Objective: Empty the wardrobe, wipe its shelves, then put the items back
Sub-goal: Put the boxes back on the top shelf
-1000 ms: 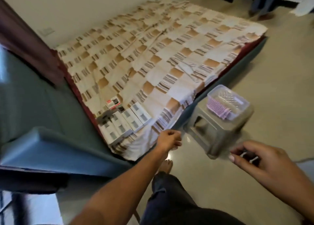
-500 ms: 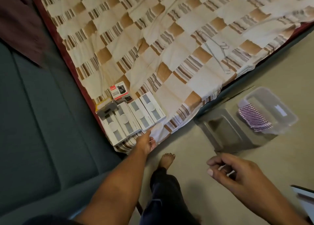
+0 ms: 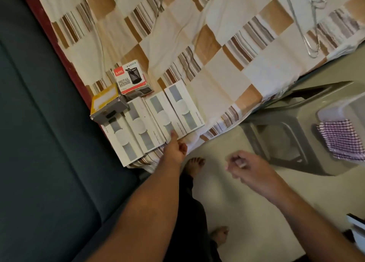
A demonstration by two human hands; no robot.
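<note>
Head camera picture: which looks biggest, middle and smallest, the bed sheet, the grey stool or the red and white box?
1. Bed sheet, by far the largest.
2. Grey stool, though it sits nearer the camera, so it may look bigger than it is.
3. Red and white box, smallest.

A small red, white and grey cardboard box [image 3: 132,78] on the checked bedsheet reads "SAYA" on its red corner patch, "BASICS" along the top and "METAL MESH" below; print on the white boxes is illegible.
</note>
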